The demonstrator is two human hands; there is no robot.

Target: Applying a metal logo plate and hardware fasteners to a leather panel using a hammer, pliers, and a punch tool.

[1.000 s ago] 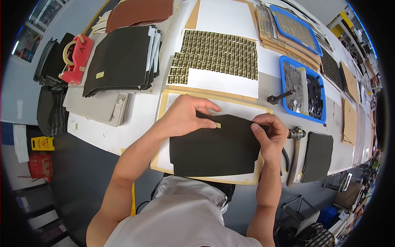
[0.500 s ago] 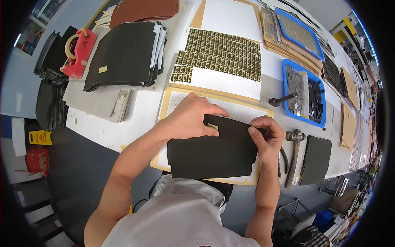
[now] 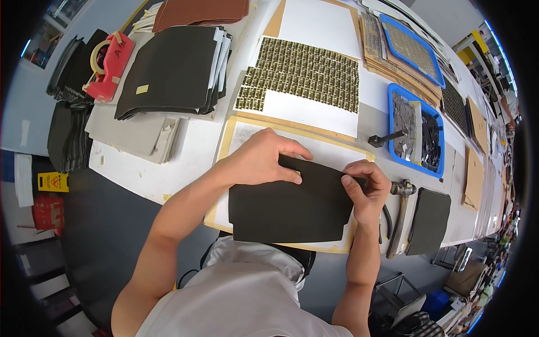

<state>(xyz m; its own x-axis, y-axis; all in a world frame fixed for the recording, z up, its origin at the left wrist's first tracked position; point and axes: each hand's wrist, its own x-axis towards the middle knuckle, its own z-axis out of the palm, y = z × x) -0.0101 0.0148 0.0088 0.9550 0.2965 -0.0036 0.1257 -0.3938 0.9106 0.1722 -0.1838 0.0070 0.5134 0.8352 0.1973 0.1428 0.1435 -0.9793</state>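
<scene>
A black flat panel (image 3: 289,210), like cut leather or sheet material, lies before me on a white board with yellow edges (image 3: 328,151). My left hand (image 3: 259,160) rests over its upper left part, thumb and forefinger stretched apart. Beside that thumb a small pale yellow sticker (image 3: 296,172) shows on the panel, partly covered. At the panel's upper right corner, my right hand (image 3: 368,188) has its thumb and bent fingers closed on the edge. Whether the right fingertips hold anything small as well is hidden.
Right of the board are a hammer (image 3: 401,216), black-handled pliers (image 3: 387,222), a stack of black panels (image 3: 429,222) and a blue basket (image 3: 391,126) of dark pieces. A sheet of small printed tags (image 3: 303,73) lies beyond. At left stand black panels (image 3: 168,70) and a red tape dispenser (image 3: 115,67).
The view has shifted slightly. Both hands keep nearly the same places on the black panel, and the panel has not visibly moved on the board.
</scene>
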